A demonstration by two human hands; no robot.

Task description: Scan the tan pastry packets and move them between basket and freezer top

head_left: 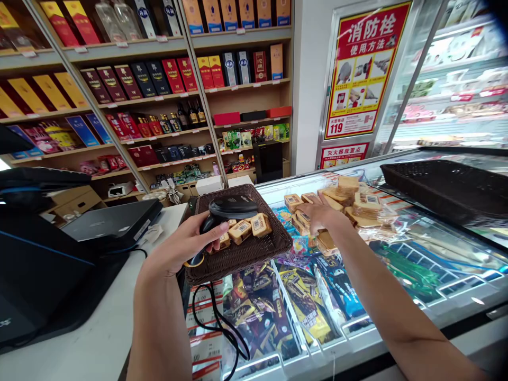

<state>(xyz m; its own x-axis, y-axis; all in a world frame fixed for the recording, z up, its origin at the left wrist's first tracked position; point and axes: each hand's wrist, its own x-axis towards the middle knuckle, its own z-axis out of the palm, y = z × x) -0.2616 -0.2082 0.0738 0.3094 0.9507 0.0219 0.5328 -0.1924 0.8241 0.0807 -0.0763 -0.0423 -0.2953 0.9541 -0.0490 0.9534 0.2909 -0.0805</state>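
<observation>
Wrapped snack packs heaped on the glass-topped freezer; several more in the wicker basket beside them. Remotely, I see my left hand with fingers curled round a black scanner above that basket. Right hand at the heap's basket-side end; whether its fingers grasp a pack, I cannot tell.

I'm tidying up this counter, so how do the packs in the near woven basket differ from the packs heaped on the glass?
The basket packs are few; the heaped packs are many. Basket packs lie in a loose row; heaped packs are piled several high. The left hand holds a scanner over the basket packs; the right hand is at the heaped packs. Both are tan, with barcodes on some.
</observation>
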